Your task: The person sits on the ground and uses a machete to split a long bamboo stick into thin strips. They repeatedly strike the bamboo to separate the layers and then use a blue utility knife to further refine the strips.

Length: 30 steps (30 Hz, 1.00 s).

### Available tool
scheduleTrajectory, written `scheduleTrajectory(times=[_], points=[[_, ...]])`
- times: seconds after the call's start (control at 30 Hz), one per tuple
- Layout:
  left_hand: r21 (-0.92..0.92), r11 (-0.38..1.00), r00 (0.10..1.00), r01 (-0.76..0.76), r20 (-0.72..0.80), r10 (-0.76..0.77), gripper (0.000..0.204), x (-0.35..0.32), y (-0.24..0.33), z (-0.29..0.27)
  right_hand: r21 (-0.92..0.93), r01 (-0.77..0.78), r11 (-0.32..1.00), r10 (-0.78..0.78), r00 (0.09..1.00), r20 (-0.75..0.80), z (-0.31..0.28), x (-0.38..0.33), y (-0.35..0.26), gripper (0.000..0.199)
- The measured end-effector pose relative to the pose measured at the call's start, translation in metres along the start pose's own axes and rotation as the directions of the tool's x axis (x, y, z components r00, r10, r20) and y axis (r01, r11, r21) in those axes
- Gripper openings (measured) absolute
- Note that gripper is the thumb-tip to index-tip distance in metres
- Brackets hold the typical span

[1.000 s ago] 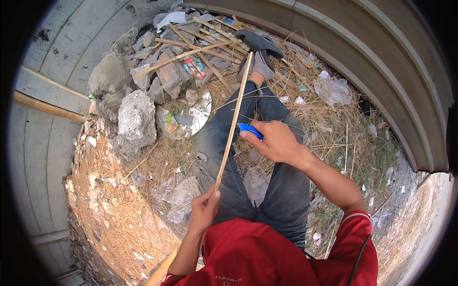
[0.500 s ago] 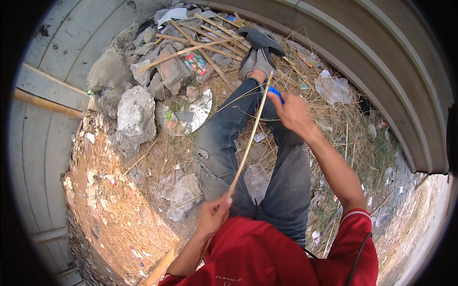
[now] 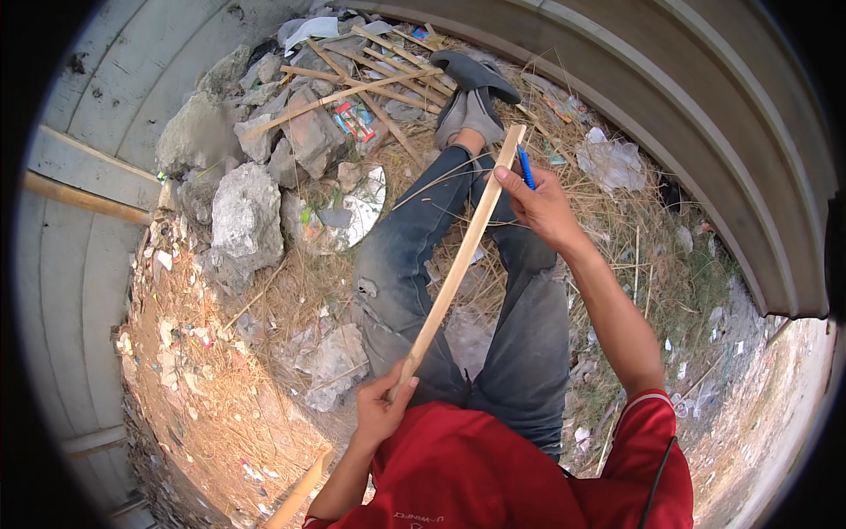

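A long, flat, pale wooden strip (image 3: 458,269) slants across my lap, its broad face turned up. Its near end is gripped by my left hand (image 3: 382,408), low on the left by the red shirt. Toward the far end, my right hand (image 3: 539,204) pinches the strip with the thumb on its face. A slim blue object (image 3: 526,166) also sits in that hand, beside the strip's far end; its kind I cannot make out. My legs (image 3: 520,353) in worn dark jeans stretch out beneath the strip, ankles crossed.
Several similar strips (image 3: 352,91) lie piled beyond my feet, over grey rocks (image 3: 248,216). Another pale piece (image 3: 301,490) lies by my left forearm. Grey panels (image 3: 66,291) stand at the left, and a ribbed metal sheet (image 3: 705,141) curves along the right. Dry grass and litter cover the ground.
The strip has turned from its narrow edge to its broad face. My right thumb has come onto the strip, and the blue object now points more upright. My left hand has shifted slightly left.
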State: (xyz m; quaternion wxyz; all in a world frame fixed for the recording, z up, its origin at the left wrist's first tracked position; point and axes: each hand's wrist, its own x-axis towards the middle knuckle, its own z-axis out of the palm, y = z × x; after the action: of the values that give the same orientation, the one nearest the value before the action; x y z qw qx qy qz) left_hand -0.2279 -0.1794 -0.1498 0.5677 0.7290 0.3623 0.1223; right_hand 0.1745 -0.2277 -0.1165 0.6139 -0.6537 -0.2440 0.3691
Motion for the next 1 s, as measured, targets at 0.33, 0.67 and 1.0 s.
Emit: scheduleTrajectory(times=[0.33,0.67,1.0], points=[[-0.076,0.997,1.0,-0.009,-0.018,0.007,0.044,0.02,0.016,0.018,0.396,-0.059,0.917,-0.023,0.98,0.199,0.051,-0.047,0.026,0.038],[-0.115,0.99,0.996,-0.079,-0.046,0.074,0.046,0.066,0.047,0.027,-0.35,0.213,0.912,-0.138,0.964,0.229,0.081,-0.08,0.019,0.036],[-0.181,0.983,0.997,0.036,-0.058,-0.047,0.045,0.073,0.048,0.027,-0.723,0.406,0.559,-0.142,0.906,0.399,0.089,-0.107,0.032,0.045]])
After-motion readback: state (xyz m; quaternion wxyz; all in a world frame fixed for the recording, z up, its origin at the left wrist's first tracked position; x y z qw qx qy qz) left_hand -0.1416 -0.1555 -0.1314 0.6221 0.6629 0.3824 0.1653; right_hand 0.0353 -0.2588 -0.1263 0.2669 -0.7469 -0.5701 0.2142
